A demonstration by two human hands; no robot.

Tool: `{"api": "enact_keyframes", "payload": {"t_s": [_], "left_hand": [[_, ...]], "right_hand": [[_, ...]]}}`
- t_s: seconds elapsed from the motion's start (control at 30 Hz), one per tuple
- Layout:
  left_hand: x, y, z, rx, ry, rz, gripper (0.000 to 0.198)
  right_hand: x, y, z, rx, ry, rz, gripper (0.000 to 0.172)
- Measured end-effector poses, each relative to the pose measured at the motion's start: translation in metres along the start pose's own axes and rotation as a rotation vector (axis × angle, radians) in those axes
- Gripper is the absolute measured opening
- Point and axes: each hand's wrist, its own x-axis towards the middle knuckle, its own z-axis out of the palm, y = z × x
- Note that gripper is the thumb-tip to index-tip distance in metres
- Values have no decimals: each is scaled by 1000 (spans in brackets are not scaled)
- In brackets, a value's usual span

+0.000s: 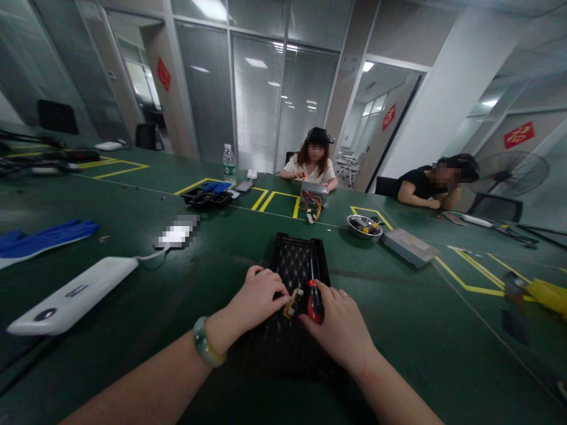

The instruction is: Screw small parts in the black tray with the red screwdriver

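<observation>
A black tray with a diamond-patterned bottom lies in front of me on the green table. Over its left side, my left hand is closed with thumb and fingers at a small yellowish circuit board bearing pale connectors. My right hand is wrapped round the red and black handle of a screwdriver, whose metal shaft points away from me over the tray. The board and the screwdriver handle are side by side, a small gap apart.
A white power bank and blue glove lie left. Ahead are a black parts tray, a bottle, a metal bowl of parts and a grey metal case. Two people sit across; one handles a wired metal box.
</observation>
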Motion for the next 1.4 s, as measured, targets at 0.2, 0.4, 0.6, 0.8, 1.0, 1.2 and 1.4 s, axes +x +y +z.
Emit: {"api": "enact_keyframes", "payload": {"t_s": [0.2,0.4,0.6,0.8,1.0,1.2,1.4], "left_hand": [[1,7,-1,30,24,-12,26],[2,19,-1,38,20,-41,20],[-1,30,-2,25,42,-69,13],[-5,22,-23,-40,77,-83,9],[-26,24,-46,-169,-214,60,7],[-39,48,-54,-161,-312,135,10],[-39,53,-44,-157,-338,153,15]], "right_hand": [[-1,0,2,-45,-10,-1,66],[-2,0,2,-51,-13,-20,62],[-2,0,0,7,28,26,58],[4,9,-9,408,160,156,40],[16,29,0,516,174,135,35],[14,25,5,418,139,81,39],[11,18,6,254,87,-38,41]]}}
